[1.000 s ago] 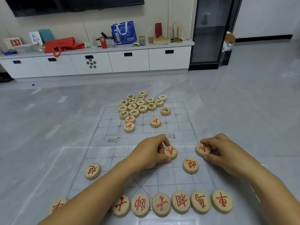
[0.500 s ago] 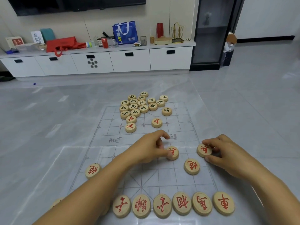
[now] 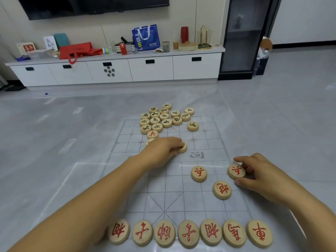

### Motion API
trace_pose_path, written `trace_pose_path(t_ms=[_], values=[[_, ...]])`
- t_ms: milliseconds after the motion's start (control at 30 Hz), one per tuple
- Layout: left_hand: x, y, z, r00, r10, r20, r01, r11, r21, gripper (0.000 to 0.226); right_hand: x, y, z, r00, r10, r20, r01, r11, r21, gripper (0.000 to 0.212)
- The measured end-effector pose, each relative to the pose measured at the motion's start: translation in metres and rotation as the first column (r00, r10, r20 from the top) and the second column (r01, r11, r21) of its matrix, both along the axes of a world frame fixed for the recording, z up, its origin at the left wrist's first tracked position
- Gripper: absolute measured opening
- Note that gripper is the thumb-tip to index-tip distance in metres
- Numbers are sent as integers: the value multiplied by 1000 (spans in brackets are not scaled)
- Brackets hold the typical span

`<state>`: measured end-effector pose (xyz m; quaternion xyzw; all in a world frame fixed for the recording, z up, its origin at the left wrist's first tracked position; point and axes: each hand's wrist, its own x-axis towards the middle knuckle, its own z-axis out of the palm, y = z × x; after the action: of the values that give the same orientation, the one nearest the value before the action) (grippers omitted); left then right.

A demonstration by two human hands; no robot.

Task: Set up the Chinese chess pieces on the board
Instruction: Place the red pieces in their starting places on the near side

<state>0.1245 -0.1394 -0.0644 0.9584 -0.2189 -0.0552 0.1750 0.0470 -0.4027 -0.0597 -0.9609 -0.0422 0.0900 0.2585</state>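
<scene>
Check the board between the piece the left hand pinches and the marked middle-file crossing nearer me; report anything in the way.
Nothing visible. Between the piece in the left hand and the marked crossing lie only bare river band and grid; the placed soldier and the edge soldier in the right hand sit right of that line.

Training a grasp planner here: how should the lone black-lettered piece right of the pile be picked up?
Probably pinch the lone black-lettered piece by its rim from above, thumb and finger opposite: it is a low disc lying flat, with free board around it.

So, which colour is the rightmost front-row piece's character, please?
Red on the round wooden piece; head view.
</scene>
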Motion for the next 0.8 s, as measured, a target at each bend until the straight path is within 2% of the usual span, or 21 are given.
trace_pose_path(t_ms=[100, 200, 300, 433, 600, 700, 800], values=[[-31, 22, 1, 995, -103, -17, 103, 995, 6, 40, 0, 0, -1, 1000, 1, -5, -1, 1000, -5, 60], [-59, 41, 5, 990, -136, -39, 136, 991, -1, 43, 2, 0, -2, 1000, -6, -9, 6, 1000, -12, 60], [-80, 48, 8, 993, -43, -113, 33, 995, -91, 47, 4, 2, -2, 1000, -12, -11, 12, 1000, -21, 60], [-78, 42, 5, 983, 152, -102, -167, 972, -164, 57, 8, 2, -3, 999, -22, -36, 22, 1000, -22, 60], [-69, 28, 4, 990, 126, -55, -130, 990, -62, 51, 11, 1, -3, 998, -9, -55, 7, 999, -37, 50], [-70, 28, 2, 992, 119, -50, -122, 990, -69, 47, 12, 1, -3, 999, 2, -49, -3, 1000, -30, 36], [-70, 30, 0, 992, 100, -79, -107, 990, -91, 46, 12, 0, -3, 998, 14, -60, -15, 1000, -10, 33]])
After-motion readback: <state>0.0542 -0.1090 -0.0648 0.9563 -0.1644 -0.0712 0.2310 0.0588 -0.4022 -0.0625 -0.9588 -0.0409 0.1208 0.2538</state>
